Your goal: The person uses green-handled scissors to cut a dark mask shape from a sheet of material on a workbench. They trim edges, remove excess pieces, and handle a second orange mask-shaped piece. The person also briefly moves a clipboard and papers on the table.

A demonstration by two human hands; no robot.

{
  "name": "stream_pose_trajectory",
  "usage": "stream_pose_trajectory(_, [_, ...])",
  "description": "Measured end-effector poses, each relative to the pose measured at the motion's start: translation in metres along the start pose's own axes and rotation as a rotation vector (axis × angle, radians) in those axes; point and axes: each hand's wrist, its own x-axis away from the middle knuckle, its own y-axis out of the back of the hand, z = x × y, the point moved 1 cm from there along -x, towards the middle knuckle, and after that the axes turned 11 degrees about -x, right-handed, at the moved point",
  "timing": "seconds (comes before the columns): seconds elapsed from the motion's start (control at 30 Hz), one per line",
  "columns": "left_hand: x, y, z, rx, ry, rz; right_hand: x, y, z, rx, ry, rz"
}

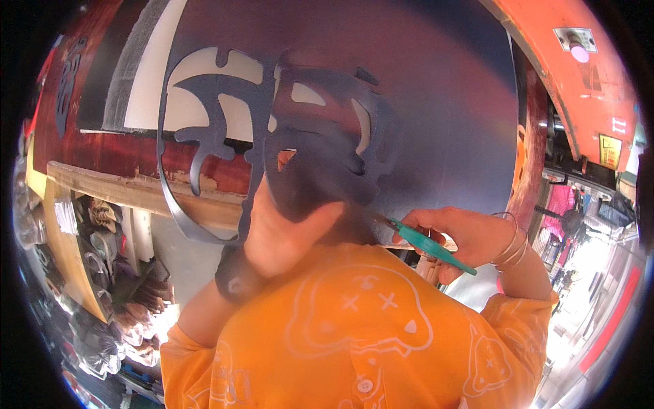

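A large dark grey-blue sheet [449, 123] of leather-like material spreads before me, with curved shapes cut out of its left part. My left hand [283, 232] grips the near edge around the cut-outs, thumb toward the right. Some of its fingers are hidden by the material. To its right, my right hand [470, 235] closes around a green-handled tool [432, 247] with a thin metal tip, shaped like thread snips. That tip points left, close to the sheet's near edge. Whether it touches the material, I cannot tell.
An orange machine body [579, 88] with a round knob stands at the right. Behind the cut-outs runs a worn dark red surface with a wooden edge [136, 184]. Lower left, shelves hold a jumble of brown and grey pieces [139, 300]. Racks with various items stand far right.
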Motion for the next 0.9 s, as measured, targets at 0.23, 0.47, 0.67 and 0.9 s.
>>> stream_pose_trajectory(0.23, [0.0,0.002,0.006,-0.025,0.011,0.028,-0.017,-0.001,0.005,-0.284,0.041,0.08])
stream_pose_trajectory(0.47, [0.002,0.008,0.007,-0.009,0.098,0.097,-0.031,0.003,-0.006,-0.319,0.155,0.202])
stream_pose_trajectory(0.67, [0.001,0.006,0.013,0.009,0.141,0.104,-0.032,-0.003,-0.013,-0.334,0.222,0.206])
stream_pose_trajectory(0.9, [-0.001,0.006,0.012,0.073,0.04,0.153,-0.036,-0.004,-0.017,-0.35,0.227,0.218])
